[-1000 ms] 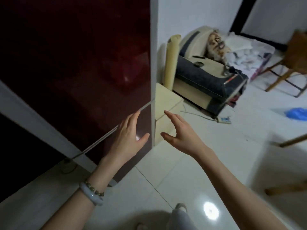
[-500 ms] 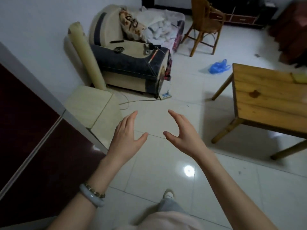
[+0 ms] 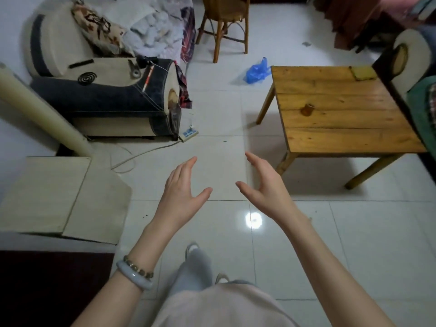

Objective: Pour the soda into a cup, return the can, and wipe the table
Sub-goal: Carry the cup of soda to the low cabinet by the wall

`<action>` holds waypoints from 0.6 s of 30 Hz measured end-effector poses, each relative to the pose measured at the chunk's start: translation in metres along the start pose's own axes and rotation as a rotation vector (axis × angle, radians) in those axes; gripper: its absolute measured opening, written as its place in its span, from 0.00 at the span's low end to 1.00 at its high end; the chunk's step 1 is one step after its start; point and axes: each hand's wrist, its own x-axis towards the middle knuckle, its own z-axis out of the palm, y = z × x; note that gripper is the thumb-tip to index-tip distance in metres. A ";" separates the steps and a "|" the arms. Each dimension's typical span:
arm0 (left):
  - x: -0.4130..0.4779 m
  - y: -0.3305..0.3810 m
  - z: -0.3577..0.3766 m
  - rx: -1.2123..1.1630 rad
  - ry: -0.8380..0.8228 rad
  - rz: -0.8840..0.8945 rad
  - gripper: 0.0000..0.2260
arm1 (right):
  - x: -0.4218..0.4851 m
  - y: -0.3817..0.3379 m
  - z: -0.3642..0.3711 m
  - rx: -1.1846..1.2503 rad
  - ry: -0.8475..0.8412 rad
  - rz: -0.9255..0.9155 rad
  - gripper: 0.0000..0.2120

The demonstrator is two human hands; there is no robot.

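Note:
A low wooden table [image 3: 335, 123] stands on the white tile floor at the right. A yellow cloth [image 3: 362, 73] lies at its far right corner. No can or cup shows in the view. My left hand [image 3: 181, 197] and my right hand [image 3: 264, 185] are held out in front of me above the floor, palms facing each other, fingers straight, holding nothing. The table's near left leg is a little right of my right hand.
A cluttered armchair [image 3: 103, 88] sits at the left, with a power strip [image 3: 188, 133] and cable on the floor by it. A wooden chair [image 3: 224, 22] and blue plastic bag [image 3: 256, 72] are further back. A dark red cabinet [image 3: 47, 286] is at lower left.
My view has swung right, away from the dark red cabinet door and toward the room and the wooden table. Both hands stay raised and empty in front of me.

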 end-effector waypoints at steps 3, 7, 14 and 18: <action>0.042 0.005 0.013 0.001 -0.056 0.030 0.33 | 0.024 0.019 -0.006 0.016 0.040 0.049 0.32; 0.112 0.013 0.029 0.005 -0.125 0.106 0.32 | 0.069 0.047 -0.015 0.018 0.102 0.124 0.32; 0.259 0.027 0.052 0.018 -0.277 0.274 0.31 | 0.172 0.089 -0.028 0.063 0.230 0.294 0.31; 0.334 0.036 0.066 0.034 -0.367 0.351 0.31 | 0.224 0.108 -0.039 0.053 0.320 0.373 0.31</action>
